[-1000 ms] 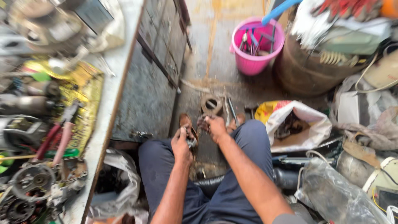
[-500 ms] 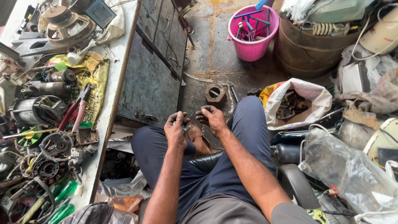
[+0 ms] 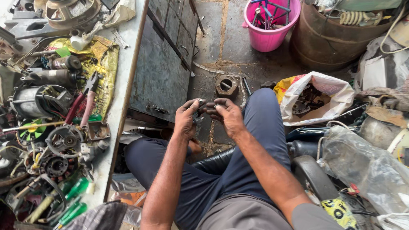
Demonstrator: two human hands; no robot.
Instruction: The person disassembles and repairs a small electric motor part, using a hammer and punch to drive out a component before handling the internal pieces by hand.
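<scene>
Above my knee, my left hand and right hand both pinch one small dark metal part, near the hex nut.

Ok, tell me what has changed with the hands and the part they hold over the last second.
Both hands rose from low over the floor, near the large nut, to above the knees. The left hand and right hand drew close together, fingertips meeting on a small dark metal part; exactly what it is cannot be told. The nut, pink bucket, white bag and workbench clutter stayed put.
</scene>
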